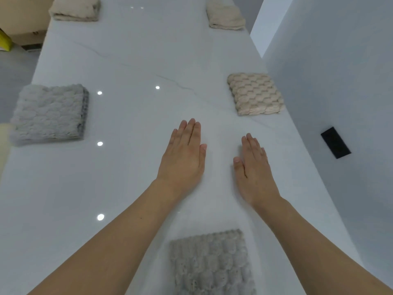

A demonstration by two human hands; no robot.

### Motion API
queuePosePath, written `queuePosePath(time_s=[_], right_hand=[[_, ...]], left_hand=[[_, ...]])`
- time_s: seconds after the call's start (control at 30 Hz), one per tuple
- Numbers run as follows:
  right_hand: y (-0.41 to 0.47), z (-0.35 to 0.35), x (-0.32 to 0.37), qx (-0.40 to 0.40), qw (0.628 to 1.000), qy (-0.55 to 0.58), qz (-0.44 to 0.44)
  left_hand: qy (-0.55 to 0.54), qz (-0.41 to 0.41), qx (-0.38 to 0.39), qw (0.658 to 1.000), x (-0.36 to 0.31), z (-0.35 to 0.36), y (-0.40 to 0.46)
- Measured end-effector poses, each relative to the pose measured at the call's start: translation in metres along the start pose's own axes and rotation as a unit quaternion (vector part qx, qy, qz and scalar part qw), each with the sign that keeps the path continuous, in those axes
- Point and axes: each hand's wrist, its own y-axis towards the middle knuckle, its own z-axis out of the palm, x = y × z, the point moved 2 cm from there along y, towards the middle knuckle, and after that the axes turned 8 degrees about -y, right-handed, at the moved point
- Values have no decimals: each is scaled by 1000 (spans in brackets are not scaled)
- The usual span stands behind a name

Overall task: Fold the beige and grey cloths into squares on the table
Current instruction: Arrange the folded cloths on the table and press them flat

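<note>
Folding looks finished, judging by what is seen: five squares lie on the table (138, 60). Grey cloth (210, 262) at near edge, second grey cloth (50, 113) at left edge, beige cloth (255, 93) at right edge, two more beige squares (75, 8) (226, 15) at far corners. Left hand (182, 158) and right hand (253, 169) are held flat, fingers straight, nothing gripped; no unfolded cloth is seen

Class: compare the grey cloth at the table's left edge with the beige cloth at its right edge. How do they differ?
The grey cloth is grey and looks larger; the beige cloth is beige and looks smaller. The grey lies left, the beige right by the wall. Both are folded square, bubble-textured and untouched.
</note>
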Motion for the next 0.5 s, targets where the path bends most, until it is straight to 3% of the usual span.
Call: queuePosePath(time_s=[0.23,0.5], right_hand=[[22,-25,-66,-25,999,45,-14],[75,-44,-130,-35,972,231,41]], left_hand=[[-42,-27,9,999,-44,39,40],[-122,-79,-39,989,-73,73,94]])
